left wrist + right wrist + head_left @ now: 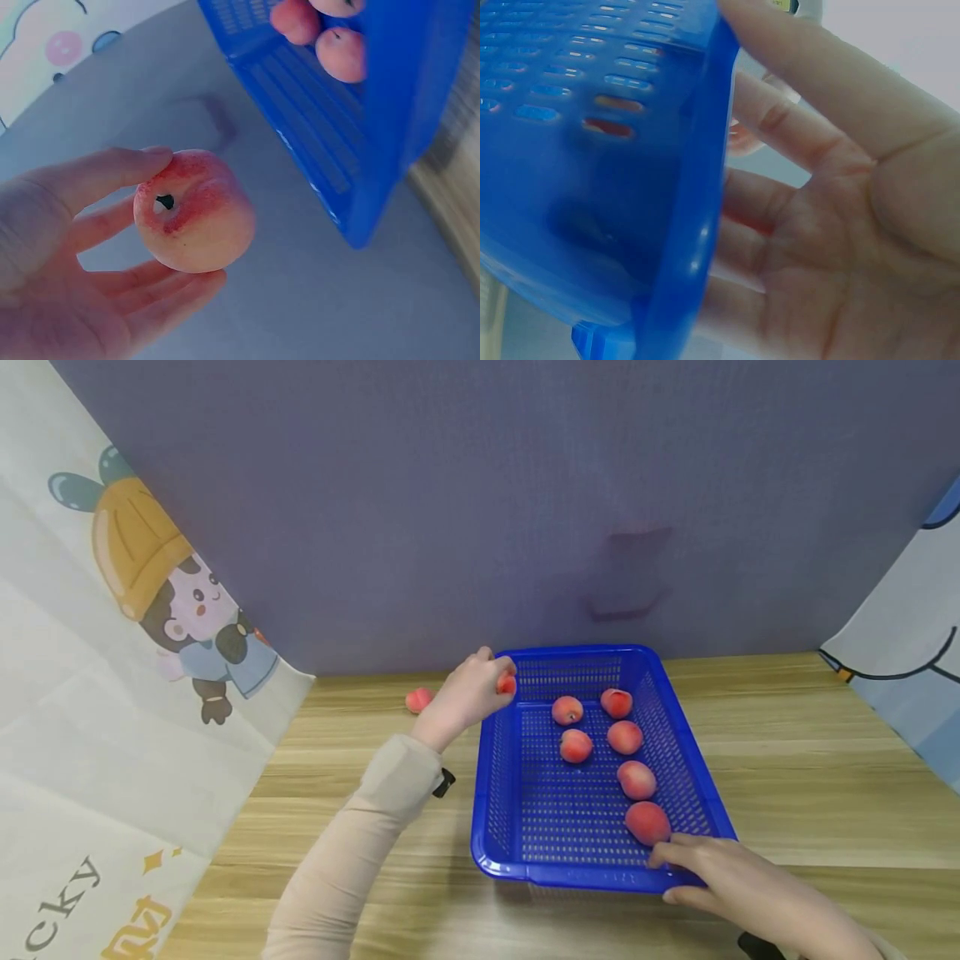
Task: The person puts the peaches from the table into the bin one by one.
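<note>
A peach [196, 214], red on top and paler below, is held between the thumb and fingers of my left hand [472, 687]. In the head view that hand is over the far left corner of the blue plastic basket [501, 870], and the peach is partly hidden by the fingers. My right hand [723, 872] grips the basket's rim at the near right corner, thumb outside and fingers reaching over the edge. Several peaches [625, 737] lie on the basket floor, mostly along its right side. One of them, a peach [648, 823], lies close to my right fingertips.
Another peach [418, 699] lies on the wooden table [795, 777] left of the basket, partly behind my left wrist. A grey-blue panel [480, 510] rises behind the table. Printed white sheets [90, 727] stand at the left and right sides.
</note>
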Tool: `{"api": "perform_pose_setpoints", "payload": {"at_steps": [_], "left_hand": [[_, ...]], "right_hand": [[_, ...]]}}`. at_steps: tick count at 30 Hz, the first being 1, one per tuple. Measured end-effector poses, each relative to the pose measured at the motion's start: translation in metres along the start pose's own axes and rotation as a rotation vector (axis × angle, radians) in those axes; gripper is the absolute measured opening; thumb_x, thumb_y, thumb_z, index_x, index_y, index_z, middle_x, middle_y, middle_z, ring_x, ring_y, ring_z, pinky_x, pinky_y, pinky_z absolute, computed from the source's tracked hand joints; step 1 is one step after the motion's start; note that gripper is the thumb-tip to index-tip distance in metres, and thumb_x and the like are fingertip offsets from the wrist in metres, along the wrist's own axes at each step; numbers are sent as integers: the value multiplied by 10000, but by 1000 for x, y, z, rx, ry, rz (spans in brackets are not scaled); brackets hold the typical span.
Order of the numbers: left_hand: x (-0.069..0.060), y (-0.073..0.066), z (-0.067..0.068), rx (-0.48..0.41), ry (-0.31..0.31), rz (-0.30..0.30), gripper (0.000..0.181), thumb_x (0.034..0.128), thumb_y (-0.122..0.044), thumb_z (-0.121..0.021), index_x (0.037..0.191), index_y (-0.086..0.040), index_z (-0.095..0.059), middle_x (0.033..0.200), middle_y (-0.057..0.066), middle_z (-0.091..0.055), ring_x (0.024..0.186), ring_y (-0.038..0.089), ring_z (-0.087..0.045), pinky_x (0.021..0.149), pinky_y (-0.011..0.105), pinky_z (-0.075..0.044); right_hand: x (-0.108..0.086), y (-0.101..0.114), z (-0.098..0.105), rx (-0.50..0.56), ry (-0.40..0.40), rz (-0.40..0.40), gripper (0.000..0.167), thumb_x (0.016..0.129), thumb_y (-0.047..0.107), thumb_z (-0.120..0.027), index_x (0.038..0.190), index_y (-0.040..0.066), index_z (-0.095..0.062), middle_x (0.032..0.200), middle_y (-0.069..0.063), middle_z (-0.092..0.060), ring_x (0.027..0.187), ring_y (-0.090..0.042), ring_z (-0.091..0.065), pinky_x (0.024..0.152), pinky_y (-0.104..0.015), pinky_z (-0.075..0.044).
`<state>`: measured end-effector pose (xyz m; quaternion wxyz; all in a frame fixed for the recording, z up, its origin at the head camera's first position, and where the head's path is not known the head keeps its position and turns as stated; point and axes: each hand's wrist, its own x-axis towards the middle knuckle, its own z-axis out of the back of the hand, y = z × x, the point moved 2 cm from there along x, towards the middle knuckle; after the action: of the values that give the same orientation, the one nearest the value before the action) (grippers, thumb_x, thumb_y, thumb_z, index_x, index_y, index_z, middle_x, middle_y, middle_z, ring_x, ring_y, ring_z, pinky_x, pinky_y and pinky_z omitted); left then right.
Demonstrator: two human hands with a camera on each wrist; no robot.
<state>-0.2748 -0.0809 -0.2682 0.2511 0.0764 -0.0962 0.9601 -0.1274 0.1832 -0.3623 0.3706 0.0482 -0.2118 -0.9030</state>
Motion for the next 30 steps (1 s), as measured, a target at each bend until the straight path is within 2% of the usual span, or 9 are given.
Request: {"api": "perform_pose_setpoints", "payload": {"at_steps": [7,11,17,24,30], "left_hand": [[1,-21,0,-1,-28,-96,232,769,-108,-618,999,-79,-617,932,92,-538,811,203,-521,692,304,-455],[1,-30,-1,-13,-22,-135,235,772,-113,-624,1003,-75,-615,928,92,-545,794,189,-517,680,288,-452],[1,-41,-6,4,8,-160,240,780,-146,-643,1012,-93,-616,913,72,-533,775,171,-507,663,261,-446],[3,-55,-13,17,45,-198,256,782,-224,-655,1010,-115,-620,895,54,-513,767,161,-511,664,273,-443],[4,-65,-19,-5,107,-226,282,783,-202,-643,1049,-117,-602,895,28,-503,727,125,-476,631,227,-417]], "right_hand": [[0,0,-1,-10,-11,7,167,783,289,-638,926,215,-593,878,148,-555,756,0,-521,600,-287,-478],[0,-1,-1,-6,1,-7,169,787,305,-631,927,218,-594,882,141,-561,755,2,-520,601,-288,-479],[0,-2,-1,5,21,-21,174,792,305,-626,937,214,-596,897,123,-574,776,-22,-537,617,-299,-486],[1,-1,-2,-21,-14,5,171,779,279,-644,926,205,-598,888,126,-572,769,-15,-536,612,-295,-483],[1,-1,-2,-28,-29,22,172,777,272,-647,926,205,-597,893,121,-576,778,-22,-542,615,-296,-482]]}}
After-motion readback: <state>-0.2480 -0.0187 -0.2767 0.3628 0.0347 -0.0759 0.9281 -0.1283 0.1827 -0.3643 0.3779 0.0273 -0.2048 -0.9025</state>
